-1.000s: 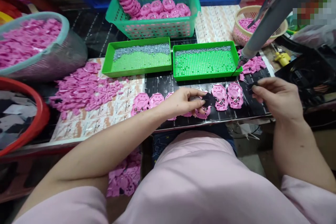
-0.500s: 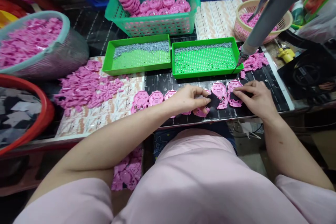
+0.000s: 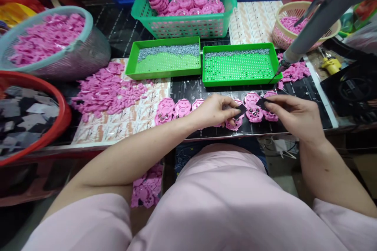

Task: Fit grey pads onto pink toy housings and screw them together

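Observation:
A row of pink plastic casings [image 3: 253, 114] lies along the front of the work surface, some with small metal parts showing inside. My left hand [image 3: 216, 110] pinches a thin black square piece [image 3: 242, 110] by its edge, above one of the casings [image 3: 234, 124]. Between the thumb and fingers of my right hand [image 3: 300, 117] is another black square piece [image 3: 261, 103], held tilted over the two rightmost casings. The right fingers partly cover the end casing [image 3: 270, 116]. My left hand and forearm hide the middle of the row.
Behind the row stand two green trays [image 3: 163, 75] [image 3: 241, 82] with small metal parts. A grey screwdriver arm [image 3: 306, 33] slants down at right. Loose pink parts [image 3: 108, 94] lie at left, beside a red-rimmed basin [image 3: 66, 113] of black and grey pieces. A green basket [image 3: 185, 27] holds casings.
My right hand has lifted off the end casing, and its black square piece now shows above the casings, nearer my left hand. My left hand keeps its piece. The whole view has shifted slightly.

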Demonstrator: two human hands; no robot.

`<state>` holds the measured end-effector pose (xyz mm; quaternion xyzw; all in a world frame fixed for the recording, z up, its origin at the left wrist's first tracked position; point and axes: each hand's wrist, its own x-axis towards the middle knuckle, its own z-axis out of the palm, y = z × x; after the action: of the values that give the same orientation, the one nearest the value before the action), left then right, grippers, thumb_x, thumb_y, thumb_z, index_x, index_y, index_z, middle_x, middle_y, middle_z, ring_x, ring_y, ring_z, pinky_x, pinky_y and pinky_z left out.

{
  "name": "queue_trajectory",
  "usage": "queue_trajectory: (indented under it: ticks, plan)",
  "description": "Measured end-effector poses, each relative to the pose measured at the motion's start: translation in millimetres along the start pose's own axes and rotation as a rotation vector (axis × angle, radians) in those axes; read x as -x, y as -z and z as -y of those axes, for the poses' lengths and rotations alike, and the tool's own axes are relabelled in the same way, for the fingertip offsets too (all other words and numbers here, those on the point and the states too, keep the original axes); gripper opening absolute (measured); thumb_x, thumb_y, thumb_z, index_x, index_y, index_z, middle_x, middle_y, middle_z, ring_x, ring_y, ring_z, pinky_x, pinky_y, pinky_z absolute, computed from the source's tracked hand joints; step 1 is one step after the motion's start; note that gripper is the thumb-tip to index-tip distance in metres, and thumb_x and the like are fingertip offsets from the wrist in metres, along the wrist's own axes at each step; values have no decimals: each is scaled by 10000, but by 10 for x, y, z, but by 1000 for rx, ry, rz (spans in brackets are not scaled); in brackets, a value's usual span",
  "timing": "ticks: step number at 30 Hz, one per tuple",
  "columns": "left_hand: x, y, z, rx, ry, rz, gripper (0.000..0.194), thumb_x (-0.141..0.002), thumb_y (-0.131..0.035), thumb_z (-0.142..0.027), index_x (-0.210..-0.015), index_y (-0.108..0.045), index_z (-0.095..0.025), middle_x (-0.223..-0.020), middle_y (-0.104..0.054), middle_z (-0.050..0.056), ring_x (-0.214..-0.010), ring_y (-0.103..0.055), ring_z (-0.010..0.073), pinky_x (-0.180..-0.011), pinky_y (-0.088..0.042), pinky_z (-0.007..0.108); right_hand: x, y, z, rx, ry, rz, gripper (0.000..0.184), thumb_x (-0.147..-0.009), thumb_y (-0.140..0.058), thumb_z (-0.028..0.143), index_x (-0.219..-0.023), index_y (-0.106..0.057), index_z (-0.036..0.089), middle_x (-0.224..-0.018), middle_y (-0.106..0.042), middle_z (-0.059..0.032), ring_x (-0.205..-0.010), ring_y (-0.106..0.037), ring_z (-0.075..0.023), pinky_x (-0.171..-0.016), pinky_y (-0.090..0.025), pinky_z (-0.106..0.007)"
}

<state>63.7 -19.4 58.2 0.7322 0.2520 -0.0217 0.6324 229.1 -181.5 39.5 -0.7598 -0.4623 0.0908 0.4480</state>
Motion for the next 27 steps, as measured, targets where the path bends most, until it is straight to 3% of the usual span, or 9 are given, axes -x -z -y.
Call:
queue_trajectory:
  ticks: [5,10,13,16,19,22,25,27]
  plan:
    - [34,74,-17,53,94,1,200,-891,-563,-91,-1066,-661,-88,-621,-698,12,-406,-538,52,-422,-392,143,-65,-34,-201,271,176,138,168,-849,-643,379,-853,-763,261,-776,-702,-39,-860,-609,-236,-781,-463,-402]
    - [34,72,-19,121,114,58,236,-882,-542,-59,-1091,-648,-82,-620,-696,10,-402,-542,51,-439,-405,148,-66,-147,-261,429,227,105,216,-860,-623,424,-849,-770,267,-816,-661,-61,-860,-548,-246,-758,-408,-415]
    - [22,54,-27,117,114,60,210,-883,-569,-92,-1078,-647,-87,-616,-693,7,-396,-532,50,-444,-412,155,-46,-163,-149,342,261,29,203,-854,-641,407,-936,-757,262,-898,-664,-66,-880,-580,-228,-790,-451,-407]
    - [19,16,-58,107,104,53,149,-881,-589,-109,-1011,-655,-78,-587,-681,5,-389,-526,54,-438,-417,158,-7,-188,58,116,231,78,214,-875,-623,378,-1018,-709,245,-928,-690,-50,-834,-632,-181,-744,-505,-339]
    - [54,-5,-65,107,58,63,109,-894,-580,-125,-941,-661,-70,-588,-676,9,-413,-550,57,-430,-422,147,1,-237,211,-79,118,115,172,-829,-678,370,-915,-688,222,-821,-704,-16,-671,-629,-136,-587,-495,-268]
    - [144,55,-14,93,-13,59,163,-888,-582,-119,-1015,-677,-83,-707,-715,31,-503,-619,72,-434,-440,133,-55,-270,234,-195,56,47,126,-822,-682,337,-863,-697,219,-808,-715,-9,-698,-658,-141,-637,-536,-269]
    - [271,191,60,136,-12,17,326,-853,-606,-68,-1172,-642,-123,-944,-738,66,-673,-698,97,-524,-509,140,-140,-303,197,-154,92,190,127,-846,-645,326,-887,-726,237,-878,-738,-14,-800,-686,-164,-731,-557,-297]
    - [348,276,104,203,21,24,379,-845,-618,-61,-1218,-612,-129,-977,-732,77,-776,-721,122,-593,-539,154,-185,-349,182,-83,128,336,133,-829,-669,337,-895,-732,241,-879,-744,-10,-786,-686,-166,-709,-546,-291]
